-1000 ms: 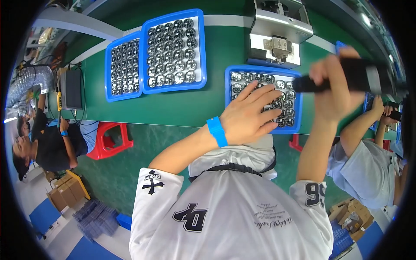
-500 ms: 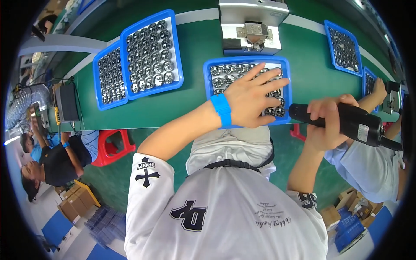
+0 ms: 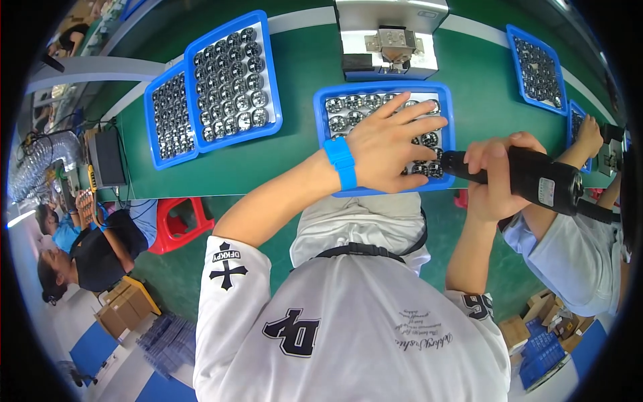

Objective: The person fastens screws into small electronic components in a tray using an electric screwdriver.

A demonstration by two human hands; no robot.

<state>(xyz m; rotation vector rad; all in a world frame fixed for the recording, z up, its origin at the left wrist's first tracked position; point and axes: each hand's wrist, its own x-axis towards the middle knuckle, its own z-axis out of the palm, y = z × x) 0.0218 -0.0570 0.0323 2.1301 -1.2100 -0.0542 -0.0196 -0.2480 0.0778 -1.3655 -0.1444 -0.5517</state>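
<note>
The right hand (image 3: 494, 175) is wrapped tight around a black power tool (image 3: 516, 175). The tool lies sideways, and its tip points left at the near right corner of the blue tray (image 3: 383, 90). The left hand (image 3: 388, 146) lies flat on the tray's round metal parts (image 3: 343, 115), fingers spread, holding nothing. A grey machine (image 3: 388, 37) sits behind the tray.

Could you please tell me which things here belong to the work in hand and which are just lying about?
In use:
left hand on the blue tray of round metal parts
right hand holding the black power screwdriver

Lying about:
two blue trays at left
grey fixture
red stool
</note>
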